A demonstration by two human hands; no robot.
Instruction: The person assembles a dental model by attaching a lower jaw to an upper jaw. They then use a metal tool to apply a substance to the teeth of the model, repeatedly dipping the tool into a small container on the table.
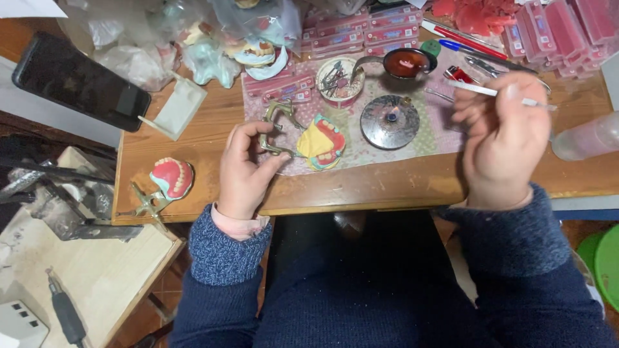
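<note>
Left hand (244, 169): fingers curled around the brass hinged frame (276, 129), which carries a yellow denture model (322, 143) just right of the fingertips, resting on the table (387, 187). Right hand (503, 138): closed on a thin metal tool (496, 92), held level above the table; its tip is blurred, possibly bare. Left of the left hand: a second pink denture model (171, 177). Between the hands, farther back: round metal disc (389, 121). Beyond it: small tin of tools (340, 78), ladle of red wax (405, 62).

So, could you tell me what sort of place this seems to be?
Most likely a dental technician's workbench. The left hand holds a metal articulator with a yellow denture model, another denture model lies nearby, and the right hand holds a slim metal tool.
</note>
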